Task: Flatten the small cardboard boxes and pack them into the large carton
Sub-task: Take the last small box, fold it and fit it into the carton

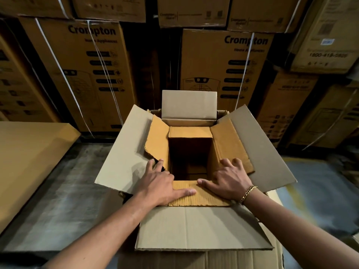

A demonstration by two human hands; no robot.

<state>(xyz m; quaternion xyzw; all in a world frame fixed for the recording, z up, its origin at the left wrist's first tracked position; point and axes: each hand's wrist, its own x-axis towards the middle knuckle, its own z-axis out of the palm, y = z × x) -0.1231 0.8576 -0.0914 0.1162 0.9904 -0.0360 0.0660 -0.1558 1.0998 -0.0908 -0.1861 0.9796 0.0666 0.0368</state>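
The large carton (202, 228) stands open in front of me with its grey flaps spread outward. Inside it sits a small brown cardboard box (190, 133), upright and open at the top, its four flaps folded out against the carton's mouth. My left hand (161, 181) lies flat on the near-left corner of the small box, fingers spread over its left and near flaps. My right hand (229, 179), with a gold bracelet on the wrist, presses flat on the near-right corner. The inside of the small box is dark.
Tall stacks of strapped brown "Crompton" cartons (81, 74) form a wall behind. A flat brown cardboard sheet (25, 162) lies at the left. Grey concrete floor (64, 206) surrounds the carton.
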